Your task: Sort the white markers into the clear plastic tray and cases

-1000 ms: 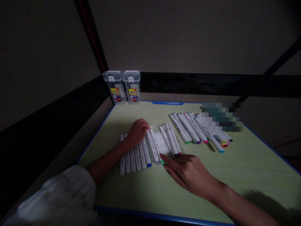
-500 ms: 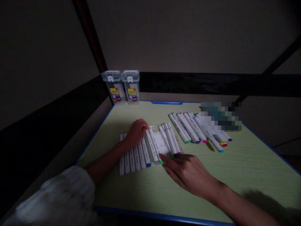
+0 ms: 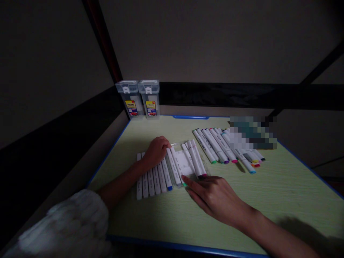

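Note:
In front of me lies a shallow clear plastic tray with white markers in it. My left hand is curled at its upper left corner, fingertips at the top ends of the two left markers; what the fingers grip is hidden. My right hand is open, with the index finger stretched to touch the lower end of a green-tipped marker in the tray. More markers lean together on the tray's right side. Left of the tray, a row of white markers lies partly beneath my left wrist.
Loose markers with coloured ends lie in a pile at the back right, beside a blurred-out flat object. Two clear lidded boxes with yellow labels stand at the back left. The pale green table has a blue edge.

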A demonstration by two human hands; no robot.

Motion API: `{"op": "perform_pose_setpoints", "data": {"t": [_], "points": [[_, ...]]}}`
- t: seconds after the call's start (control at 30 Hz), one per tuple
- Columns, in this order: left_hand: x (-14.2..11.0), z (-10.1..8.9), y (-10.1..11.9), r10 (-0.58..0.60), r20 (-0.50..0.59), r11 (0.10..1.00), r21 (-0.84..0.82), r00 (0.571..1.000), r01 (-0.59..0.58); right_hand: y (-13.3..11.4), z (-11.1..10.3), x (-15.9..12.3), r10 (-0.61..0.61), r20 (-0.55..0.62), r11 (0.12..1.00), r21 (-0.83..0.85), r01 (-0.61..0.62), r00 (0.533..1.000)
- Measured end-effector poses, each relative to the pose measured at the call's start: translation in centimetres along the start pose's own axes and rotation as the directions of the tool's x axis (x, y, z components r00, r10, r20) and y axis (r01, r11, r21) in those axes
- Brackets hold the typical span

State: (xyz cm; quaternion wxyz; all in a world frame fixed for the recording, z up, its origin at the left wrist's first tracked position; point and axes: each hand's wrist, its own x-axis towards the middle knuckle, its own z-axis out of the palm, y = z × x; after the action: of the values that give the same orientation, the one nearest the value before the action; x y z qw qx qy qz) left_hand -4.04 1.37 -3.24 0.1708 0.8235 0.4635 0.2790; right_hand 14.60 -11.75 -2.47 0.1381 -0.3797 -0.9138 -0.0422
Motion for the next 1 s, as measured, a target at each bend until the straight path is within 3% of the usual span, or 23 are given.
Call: {"op": "perform_pose_setpoints", "data": {"t": [0.7, 1.0], "points": [[-0.12, -0.12, 0.41, 0.043, 0.066, 0.991, 0.122, 0.997, -0.051, -0.01, -0.06, -0.04, 0.006, 0.019, 1.000, -0.006, -0.006, 1.000], [-0.39, -0.34, 0.84, 0.116, 0.026, 0.991, 0.064, 0.993, -0.118, 0.04, 0.11, -0.09, 0.000, 0.012, 1.000, 0.000, 0.000, 1.000]]}}
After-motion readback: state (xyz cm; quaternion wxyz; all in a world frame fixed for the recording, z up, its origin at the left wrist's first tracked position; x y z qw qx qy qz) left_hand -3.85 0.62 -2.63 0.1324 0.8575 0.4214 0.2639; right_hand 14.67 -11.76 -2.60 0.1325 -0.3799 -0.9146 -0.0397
